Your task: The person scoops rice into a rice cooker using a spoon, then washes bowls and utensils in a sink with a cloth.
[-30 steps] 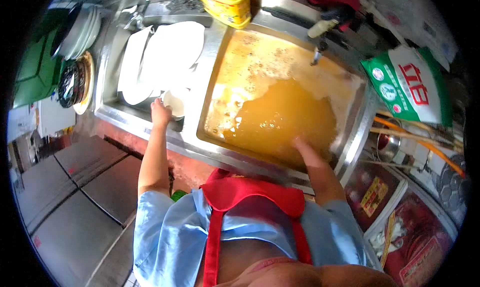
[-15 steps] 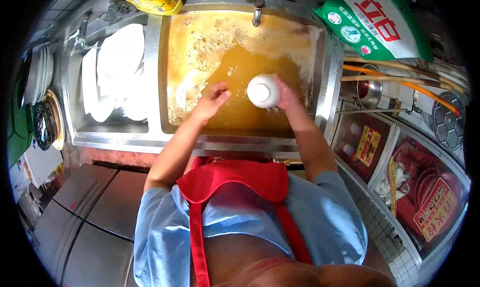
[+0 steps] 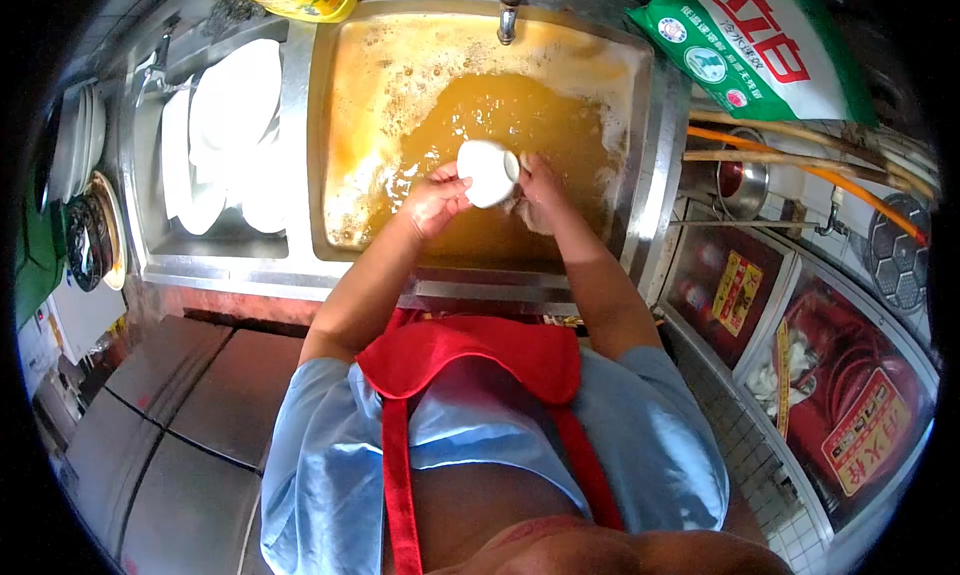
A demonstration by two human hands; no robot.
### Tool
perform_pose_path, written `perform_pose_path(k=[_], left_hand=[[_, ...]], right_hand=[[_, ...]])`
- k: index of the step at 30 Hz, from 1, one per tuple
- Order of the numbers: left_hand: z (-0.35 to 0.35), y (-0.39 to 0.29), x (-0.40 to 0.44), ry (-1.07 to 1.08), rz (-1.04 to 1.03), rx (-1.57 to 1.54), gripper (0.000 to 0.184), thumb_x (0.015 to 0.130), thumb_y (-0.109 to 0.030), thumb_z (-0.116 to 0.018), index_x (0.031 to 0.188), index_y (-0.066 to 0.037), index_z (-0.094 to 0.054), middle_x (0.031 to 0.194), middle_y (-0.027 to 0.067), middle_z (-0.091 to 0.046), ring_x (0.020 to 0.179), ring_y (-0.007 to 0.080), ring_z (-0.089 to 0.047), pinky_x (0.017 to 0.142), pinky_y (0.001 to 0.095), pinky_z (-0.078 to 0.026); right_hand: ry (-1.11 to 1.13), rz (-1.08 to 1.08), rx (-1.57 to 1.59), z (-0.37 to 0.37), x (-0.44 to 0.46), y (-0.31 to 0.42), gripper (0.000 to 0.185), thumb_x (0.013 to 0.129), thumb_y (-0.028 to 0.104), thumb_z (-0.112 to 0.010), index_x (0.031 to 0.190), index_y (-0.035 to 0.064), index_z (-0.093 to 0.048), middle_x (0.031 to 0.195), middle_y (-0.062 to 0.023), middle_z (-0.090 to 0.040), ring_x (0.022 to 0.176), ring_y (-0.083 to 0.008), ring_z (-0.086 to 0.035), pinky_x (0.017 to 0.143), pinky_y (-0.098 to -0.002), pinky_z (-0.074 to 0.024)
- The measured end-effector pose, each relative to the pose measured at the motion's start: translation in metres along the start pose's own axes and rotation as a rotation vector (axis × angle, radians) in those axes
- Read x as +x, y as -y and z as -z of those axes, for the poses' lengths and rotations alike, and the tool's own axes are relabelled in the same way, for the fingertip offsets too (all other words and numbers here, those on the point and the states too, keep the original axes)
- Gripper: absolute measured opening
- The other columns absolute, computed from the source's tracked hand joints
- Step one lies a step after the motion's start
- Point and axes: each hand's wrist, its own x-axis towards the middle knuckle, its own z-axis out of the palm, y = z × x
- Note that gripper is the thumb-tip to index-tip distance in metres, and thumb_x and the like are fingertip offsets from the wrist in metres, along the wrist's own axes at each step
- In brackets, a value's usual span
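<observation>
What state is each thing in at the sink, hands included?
Left hand: gripping the bowl
Right hand: at the bowl's base, grip unclear
White bowl: tilted sideways, above the water
Brown water: foamy around its edges
Faucet: no stream visible
White dishes: piled in left basin
Green-and-white bag: open or sealed, unclear

Stainless-steel double sink [image 3: 299,175] here: white dishes [image 3: 235,100] crowding the left basin [image 3: 220,245], foamy amber water [image 3: 480,105] in the right!
</observation>
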Motion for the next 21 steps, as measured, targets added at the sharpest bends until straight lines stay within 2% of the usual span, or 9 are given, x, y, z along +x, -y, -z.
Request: perform_pose_path(k=[3,7,10,13,15,16,18,19,21], left_hand=[[0.010,-0.001,0.000,-0.094,-0.028,0.077,0.034,0.082,-0.004,-0.057,0.115,-0.002,-0.050,0.108,0.0081,-0.058,0.101,0.0185,-0.056,0.087,0.0317,-0.047],[0.010,0.010,0.010,-0.119,-0.051,0.415,0.031,0.084,-0.005,-0.054,0.115,-0.004,-0.051,0.105,0.0063,-0.059,0.096,0.0169,-0.056,0.085,0.0294,-0.046],[0.010,0.021,0.015,-0.025,-0.117,0.488,0.037,0.081,-0.002,-0.055,0.117,-0.003,-0.049,0.106,0.0074,-0.059,0.096,0.0180,-0.056,0.085,0.0313,-0.045],[0.006,0.031,0.020,0.073,-0.266,0.439,0.031,0.079,-0.002,-0.056,0.110,-0.004,-0.055,0.103,0.0053,-0.060,0.094,0.0157,-0.056,0.084,0.0291,-0.045],[0.008,0.039,0.024,0.197,-0.350,0.427,0.032,0.075,-0.004,-0.060,0.106,-0.005,-0.058,0.102,0.0071,-0.061,0.093,0.0154,-0.057,0.082,0.0287,-0.045],[0.002,0.033,0.015,0.078,-0.294,0.685,0.032,0.072,-0.010,-0.064,0.104,-0.005,-0.059,0.099,0.0083,-0.062,0.092,0.0165,-0.057,0.081,0.0296,-0.045],[-0.020,0.026,0.001,-0.194,-0.211,1.110,0.031,0.073,-0.012,-0.064,0.103,-0.005,-0.059,0.097,0.0071,-0.063,0.090,0.0169,-0.057,0.080,0.0310,-0.045],[-0.014,0.032,0.004,0.193,-0.466,0.883,0.025,0.080,-0.005,-0.056,0.105,-0.005,-0.057,0.096,0.0069,-0.062,0.088,0.0149,-0.056,0.080,0.0302,-0.045],[-0.009,0.044,0.005,0.170,-0.242,0.723,0.020,0.081,-0.002,-0.055,0.101,0.000,-0.054,0.091,0.0028,-0.060,0.085,0.0122,-0.054,0.078,0.0270,-0.043]], right_hand=[[0.133,-0.031,-0.030,-0.003,0.002,-0.026,0.043,0.079,0.012,-0.057,0.119,0.0030,-0.042,0.105,-0.0156,-0.054,0.087,-0.0276,-0.056,0.074,-0.0347,-0.0465],[0.360,-0.448,0.869,-0.002,0.009,-0.051,0.044,0.079,0.011,-0.057,0.120,0.0055,-0.043,0.099,-0.0088,-0.055,0.084,-0.0200,-0.056,0.069,-0.0277,-0.0455],[0.085,-0.018,0.987,-0.016,-0.033,-0.010,0.035,0.082,0.017,-0.056,0.111,0.0015,-0.046,0.094,-0.0093,-0.055,0.082,-0.0175,-0.055,0.065,-0.0275,-0.0471],[0.033,0.200,0.635,-0.030,-0.063,0.014,0.033,0.081,0.017,-0.056,0.109,0.0018,-0.049,0.099,-0.0113,-0.054,0.086,-0.0228,-0.054,0.070,-0.0334,-0.0460],[-0.184,0.610,0.115,-0.038,-0.059,0.023,0.033,0.080,0.017,-0.057,0.109,0.0022,-0.051,0.101,-0.0123,-0.054,0.089,-0.0249,-0.053,0.074,-0.0367,-0.0447],[-0.303,0.815,-0.140,-0.042,-0.055,0.027,0.033,0.079,0.016,-0.057,0.108,0.0024,-0.051,0.101,-0.0129,-0.054,0.090,-0.0260,-0.053,0.076,-0.0384,-0.0441],[-0.494,0.884,-0.226,-0.050,-0.034,0.018,0.035,0.079,0.019,-0.059,0.110,0.0037,-0.052,0.107,-0.0138,-0.054,0.095,-0.0273,-0.052,0.082,-0.0395,-0.0418],[-0.575,0.943,-0.207,-0.044,-0.024,0.020,0.035,0.080,0.021,-0.059,0.111,0.0048,-0.053,0.109,-0.0133,-0.054,0.096,-0.0263,-0.053,0.083,-0.0385,-0.0422],[-0.088,0.093,0.517,-0.018,-0.012,0.022,0.038,0.081,0.026,-0.060,0.113,0.0065,-0.052,0.110,-0.0113,-0.056,0.098,-0.0244,-0.054,0.085,-0.0369,-0.0428]])
